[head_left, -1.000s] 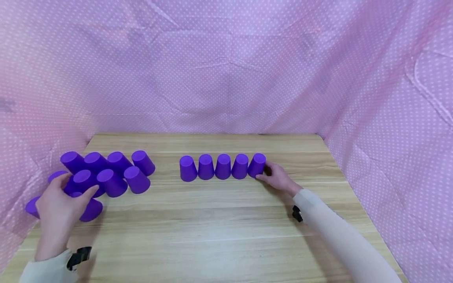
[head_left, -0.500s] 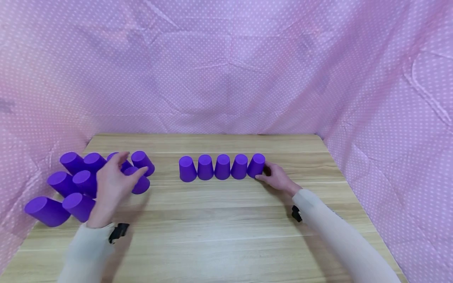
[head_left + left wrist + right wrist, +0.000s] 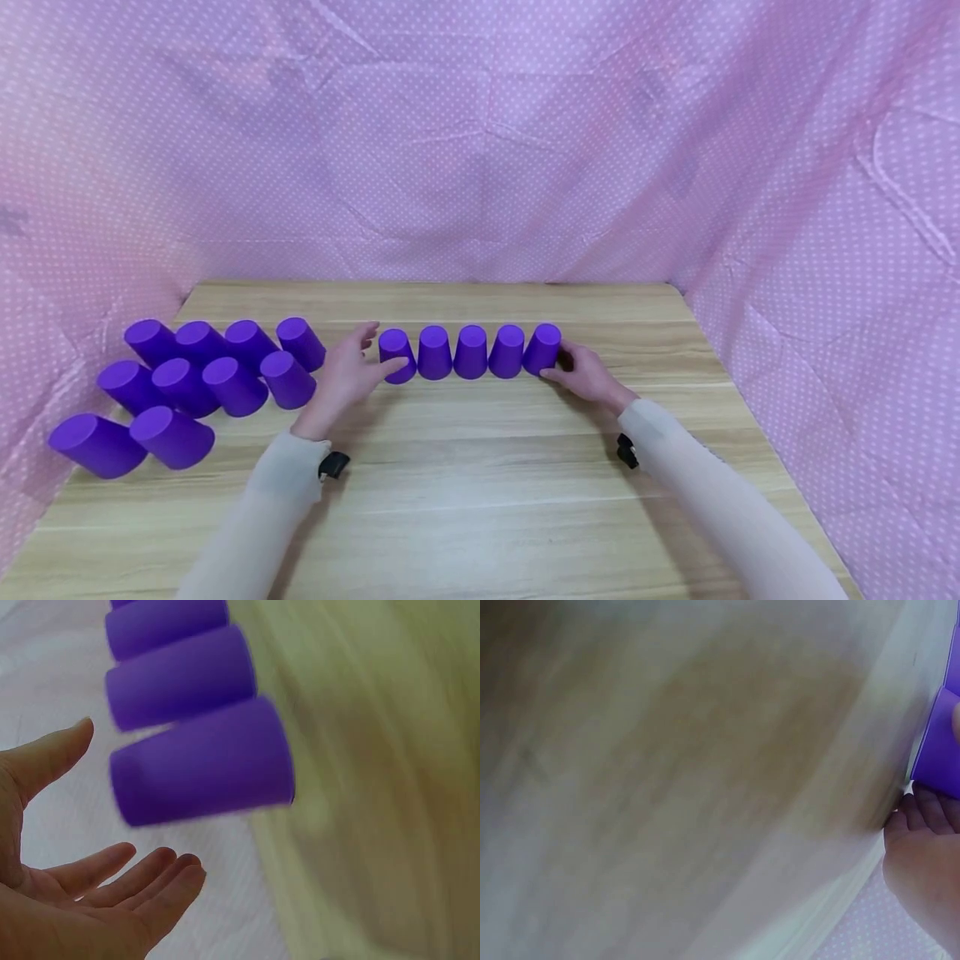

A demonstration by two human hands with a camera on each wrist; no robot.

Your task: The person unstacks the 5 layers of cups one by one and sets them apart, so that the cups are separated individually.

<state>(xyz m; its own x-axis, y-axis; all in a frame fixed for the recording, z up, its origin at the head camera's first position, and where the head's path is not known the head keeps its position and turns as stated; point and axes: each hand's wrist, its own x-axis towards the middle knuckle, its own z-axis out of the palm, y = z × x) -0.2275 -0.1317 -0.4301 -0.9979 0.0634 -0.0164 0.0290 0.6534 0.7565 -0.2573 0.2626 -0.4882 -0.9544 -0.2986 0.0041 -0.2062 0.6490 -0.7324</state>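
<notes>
Several purple cups stand upside down side by side in a row at the table's middle. My left hand (image 3: 347, 377) is at the row's left end with thumb and fingers spread about the leftmost cup (image 3: 395, 343). In the left wrist view a gap shows between the fingers (image 3: 161, 889) and that cup (image 3: 202, 765). At the other end my right hand (image 3: 590, 379) holds the rightmost cup (image 3: 543, 347) low down, thumb in front and fingers behind. The right wrist view catches only part of this cup (image 3: 937, 750) at its edge.
More upside-down purple cups (image 3: 235, 385) stand in staggered rows on the table's left side, close to my left forearm. The wooden table (image 3: 480, 467) ends at pink dotted cloth (image 3: 480, 183) at the back and sides.
My left hand has moved right, from above the left group of cups to the left end of the middle row. My right hand has stayed at the rightmost cup.
</notes>
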